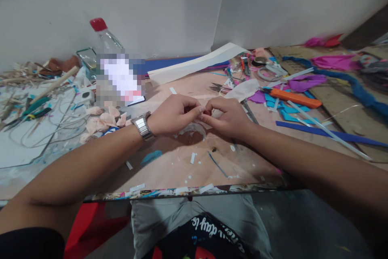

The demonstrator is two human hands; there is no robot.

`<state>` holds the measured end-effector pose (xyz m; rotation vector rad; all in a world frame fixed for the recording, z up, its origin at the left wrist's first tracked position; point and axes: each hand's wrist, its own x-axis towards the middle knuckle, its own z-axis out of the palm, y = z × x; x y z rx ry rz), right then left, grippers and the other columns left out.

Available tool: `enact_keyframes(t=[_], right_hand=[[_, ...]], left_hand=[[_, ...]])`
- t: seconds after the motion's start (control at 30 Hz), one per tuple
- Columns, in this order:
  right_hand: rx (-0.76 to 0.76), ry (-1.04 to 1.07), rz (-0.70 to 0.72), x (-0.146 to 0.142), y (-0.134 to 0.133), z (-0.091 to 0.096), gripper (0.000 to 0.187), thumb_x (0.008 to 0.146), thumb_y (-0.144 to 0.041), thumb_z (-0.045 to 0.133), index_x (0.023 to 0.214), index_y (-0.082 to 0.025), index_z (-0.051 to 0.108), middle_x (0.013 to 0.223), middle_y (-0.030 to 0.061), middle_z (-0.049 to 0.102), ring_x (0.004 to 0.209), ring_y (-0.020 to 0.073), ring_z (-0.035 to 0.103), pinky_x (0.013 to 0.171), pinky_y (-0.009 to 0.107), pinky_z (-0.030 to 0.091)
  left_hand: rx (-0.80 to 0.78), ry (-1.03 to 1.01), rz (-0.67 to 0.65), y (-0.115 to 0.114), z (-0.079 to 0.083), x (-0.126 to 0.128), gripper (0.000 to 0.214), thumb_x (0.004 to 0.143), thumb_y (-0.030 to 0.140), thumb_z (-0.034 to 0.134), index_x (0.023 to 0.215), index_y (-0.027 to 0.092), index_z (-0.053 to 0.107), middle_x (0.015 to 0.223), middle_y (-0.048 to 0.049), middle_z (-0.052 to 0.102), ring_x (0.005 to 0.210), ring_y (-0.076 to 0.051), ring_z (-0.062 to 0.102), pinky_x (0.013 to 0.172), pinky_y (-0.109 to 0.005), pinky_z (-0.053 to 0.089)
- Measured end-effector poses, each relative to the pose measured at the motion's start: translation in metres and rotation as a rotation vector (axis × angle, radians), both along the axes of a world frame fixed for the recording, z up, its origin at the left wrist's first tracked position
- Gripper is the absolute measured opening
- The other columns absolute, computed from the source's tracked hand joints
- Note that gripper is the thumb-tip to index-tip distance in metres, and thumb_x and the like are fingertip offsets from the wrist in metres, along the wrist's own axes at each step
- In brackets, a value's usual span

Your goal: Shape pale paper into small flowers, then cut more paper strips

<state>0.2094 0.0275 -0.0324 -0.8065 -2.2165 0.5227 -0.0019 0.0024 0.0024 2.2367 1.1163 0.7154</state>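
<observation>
My left hand (pixel 176 114), with a metal watch (pixel 143 126) on its wrist, meets my right hand (pixel 226 116) above the middle of the worktable (pixel 176 170). Both hands are closed, thumbs and fingertips pinched together almost touching. Whatever sits between the fingertips is too small or hidden to make out. Below the hands a clear ring-like piece (pixel 194 130) lies on the wood. Left of my watch is a cluster of peach crumpled pieces (pixel 104 121). A folded cream paper strip (pixel 197 64) lies behind the hands.
A clear bottle with a red cap (pixel 98 24) leans at the back left beside a pixelated patch. Green-handled pliers (pixel 35 105) and sticks are at far left. On the right lie an orange cutter (pixel 295 97), a blue strip (pixel 327 133) and coloured paper scraps.
</observation>
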Motion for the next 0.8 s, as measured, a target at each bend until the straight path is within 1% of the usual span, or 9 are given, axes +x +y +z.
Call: enact_keyframes(t=[0.13, 0.23, 0.43, 0.67, 0.8], right_hand=[[-0.034, -0.07, 0.042, 0.0, 0.0011, -0.0003, 0.035, 0.091, -0.043, 0.066, 0.066, -0.019, 0.059, 0.062, -0.0001, 0.064, 0.059, 0.0135, 0.056, 0.061, 0.027, 0.037], [-0.024, -0.104, 0.057, 0.0006, 0.0018, -0.0009, 0.031, 0.088, -0.038, 0.065, 0.064, -0.02, 0.057, 0.062, -0.0005, 0.062, 0.06, 0.0139, 0.054, 0.062, 0.028, 0.036], [-0.02, -0.102, 0.054, 0.0014, 0.0018, -0.0008, 0.032, 0.088, -0.039, 0.064, 0.064, -0.02, 0.056, 0.062, -0.0001, 0.062, 0.06, 0.0144, 0.054, 0.063, 0.029, 0.036], [-0.043, -0.11, 0.057, 0.0011, 0.0013, 0.0005, 0.029, 0.086, -0.035, 0.065, 0.063, -0.021, 0.055, 0.061, -0.0003, 0.061, 0.059, 0.0149, 0.054, 0.062, 0.029, 0.036], [-0.022, -0.107, 0.056, 0.0011, 0.0013, -0.0001, 0.028, 0.086, -0.035, 0.064, 0.063, -0.02, 0.055, 0.061, 0.0002, 0.062, 0.06, 0.0152, 0.055, 0.062, 0.029, 0.036]], left_hand=[[0.012, 0.022, -0.02, -0.0013, -0.0012, 0.0008, 0.039, 0.1, 0.04, 0.053, 0.081, 0.014, 0.074, 0.066, -0.0007, 0.065, 0.061, -0.012, 0.052, 0.061, -0.027, 0.036], [0.002, 0.036, -0.032, -0.0022, -0.0012, 0.0013, 0.039, 0.1, 0.042, 0.054, 0.08, 0.015, 0.074, 0.066, -0.0006, 0.066, 0.062, -0.012, 0.053, 0.062, -0.027, 0.036], [-0.009, 0.038, -0.034, -0.0021, -0.0011, 0.0009, 0.04, 0.1, 0.043, 0.053, 0.08, 0.015, 0.074, 0.066, -0.0007, 0.066, 0.061, -0.012, 0.053, 0.061, -0.027, 0.035], [0.0, 0.051, -0.034, -0.0023, -0.0017, 0.0014, 0.04, 0.1, 0.043, 0.053, 0.079, 0.015, 0.073, 0.066, -0.0005, 0.065, 0.062, -0.012, 0.053, 0.061, -0.028, 0.035], [-0.004, 0.052, -0.036, -0.0024, -0.0019, 0.0016, 0.04, 0.1, 0.042, 0.053, 0.08, 0.015, 0.073, 0.066, -0.0006, 0.065, 0.062, -0.012, 0.053, 0.061, -0.028, 0.034]])
